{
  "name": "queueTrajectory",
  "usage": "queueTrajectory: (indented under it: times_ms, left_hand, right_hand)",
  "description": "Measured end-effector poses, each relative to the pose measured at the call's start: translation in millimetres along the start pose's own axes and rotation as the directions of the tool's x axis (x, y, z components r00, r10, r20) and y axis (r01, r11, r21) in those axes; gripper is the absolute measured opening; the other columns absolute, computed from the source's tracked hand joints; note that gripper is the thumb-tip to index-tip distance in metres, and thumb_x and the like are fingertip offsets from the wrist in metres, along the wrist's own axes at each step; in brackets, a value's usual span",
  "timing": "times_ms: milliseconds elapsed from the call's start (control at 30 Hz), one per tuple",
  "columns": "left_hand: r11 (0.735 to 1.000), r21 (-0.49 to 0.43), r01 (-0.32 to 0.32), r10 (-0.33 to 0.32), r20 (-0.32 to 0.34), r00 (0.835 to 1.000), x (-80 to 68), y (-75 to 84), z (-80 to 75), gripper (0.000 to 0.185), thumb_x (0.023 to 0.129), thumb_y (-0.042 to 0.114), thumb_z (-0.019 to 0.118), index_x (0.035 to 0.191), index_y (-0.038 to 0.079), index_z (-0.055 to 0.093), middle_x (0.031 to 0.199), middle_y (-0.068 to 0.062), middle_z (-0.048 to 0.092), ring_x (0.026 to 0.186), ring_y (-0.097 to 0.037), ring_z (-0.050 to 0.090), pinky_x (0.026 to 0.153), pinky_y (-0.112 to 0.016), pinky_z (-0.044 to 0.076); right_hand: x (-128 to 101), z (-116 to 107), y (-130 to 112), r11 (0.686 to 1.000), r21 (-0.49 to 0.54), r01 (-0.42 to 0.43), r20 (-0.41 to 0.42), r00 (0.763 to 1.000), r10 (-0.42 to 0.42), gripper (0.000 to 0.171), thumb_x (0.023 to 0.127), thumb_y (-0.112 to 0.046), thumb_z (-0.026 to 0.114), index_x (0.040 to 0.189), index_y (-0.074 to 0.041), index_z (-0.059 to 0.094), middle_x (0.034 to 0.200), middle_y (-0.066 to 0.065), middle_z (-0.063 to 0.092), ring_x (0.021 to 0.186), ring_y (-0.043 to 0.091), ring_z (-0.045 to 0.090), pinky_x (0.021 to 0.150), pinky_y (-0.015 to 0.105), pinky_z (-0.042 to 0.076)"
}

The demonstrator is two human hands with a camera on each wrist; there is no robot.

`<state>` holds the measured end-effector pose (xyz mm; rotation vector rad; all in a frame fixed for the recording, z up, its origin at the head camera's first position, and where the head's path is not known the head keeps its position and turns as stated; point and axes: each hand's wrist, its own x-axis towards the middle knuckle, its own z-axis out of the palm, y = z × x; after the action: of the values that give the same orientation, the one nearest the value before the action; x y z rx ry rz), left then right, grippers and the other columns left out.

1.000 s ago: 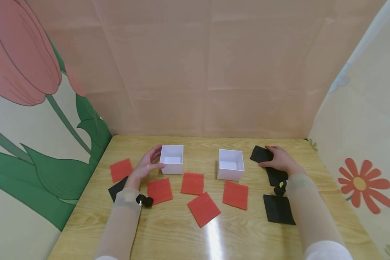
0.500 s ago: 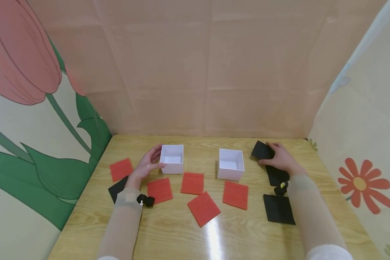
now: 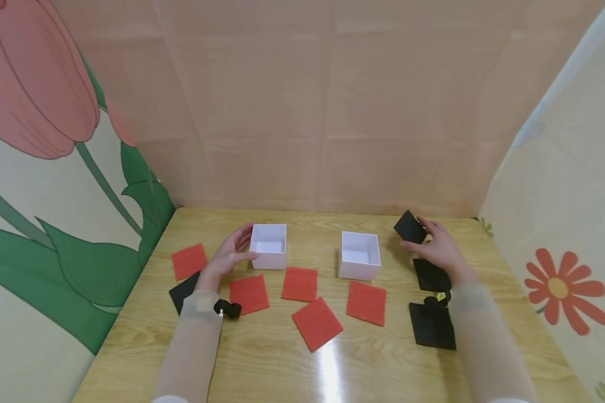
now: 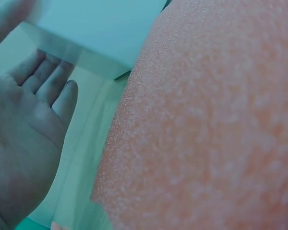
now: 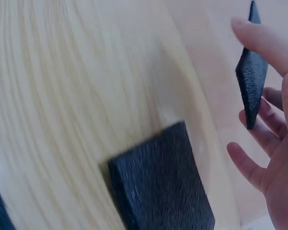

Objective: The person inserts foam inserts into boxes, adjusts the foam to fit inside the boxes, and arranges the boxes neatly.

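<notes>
Black pad (image 3: 410,227) | pinched between right hand (image 3: 441,249) fingers (image 5: 259,40) | lifted

I'm looking at a staged tabletop booth, not a lived-in room: a wooden table (image 3: 292,358) boxed in by a creased pink paper backdrop (image 3: 322,101) across the top, with a painted tulip panel (image 3: 40,140) at left and a flower panel (image 3: 564,235) at right.

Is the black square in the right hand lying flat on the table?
No: the right hand pinches the black square lifted and tilted above the table.
</notes>
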<state>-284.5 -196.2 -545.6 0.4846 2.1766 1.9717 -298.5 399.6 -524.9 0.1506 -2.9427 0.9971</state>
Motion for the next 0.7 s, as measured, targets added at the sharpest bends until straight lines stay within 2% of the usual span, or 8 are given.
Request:
queueTrajectory:
  times_ms: [133,300,533,700]
  left_hand:
    - [1.000,-0.008,-0.001,0.001,0.001,1.000,0.3,0.2,0.0,0.097,0.089,-0.003,0.080,0.167,-0.003,0.024,0.171,-0.018,0.033,0.158,-0.037,0.029,0.130,-0.050,0.019]
    - [1.000,-0.025,0.001,-0.001,0.001,1.000,1.7,-0.4,0.1,0.097,0.089,-0.004,0.080,0.167,-0.003,0.023,0.171,-0.020,0.032,0.158,-0.038,0.029,0.130,-0.051,0.019]
    - [0.999,-0.032,-0.012,0.012,0.000,1.000,2.6,-2.8,0.8,0.097,0.087,-0.006,0.080,0.166,-0.006,0.024,0.170,-0.022,0.034,0.157,-0.039,0.030,0.130,-0.052,0.019]
    - [0.999,-0.034,-0.013,0.013,-0.004,1.000,2.0,-3.1,0.3,0.098,0.086,-0.007,0.080,0.166,-0.005,0.024,0.170,-0.020,0.034,0.157,-0.038,0.031,0.130,-0.051,0.020]
  right_hand:
    - [-2,3,-12,0.995,0.090,0.035,-0.045,0.999,-0.031,0.107,0.091,-0.053,0.084,0.171,-0.014,0.026,0.158,0.034,0.035,0.141,0.054,0.041,0.107,0.072,0.043]
    - [-1,6,-33,0.979,0.185,0.090,-0.090,0.993,-0.074,0.099,0.091,-0.043,0.087,0.169,-0.014,0.033,0.159,0.025,0.040,0.142,0.048,0.044,0.110,0.068,0.045]
    - [0,10,-63,0.955,0.242,0.169,-0.089,0.984,-0.151,0.090,0.092,-0.027,0.088,0.167,-0.016,0.039,0.157,0.020,0.043,0.140,0.044,0.044,0.110,0.070,0.043]
    - [-1,11,-88,0.948,0.243,0.207,-0.064,0.978,-0.197,0.092,0.090,-0.034,0.090,0.166,-0.019,0.041,0.156,0.016,0.043,0.139,0.037,0.044,0.111,0.067,0.042]
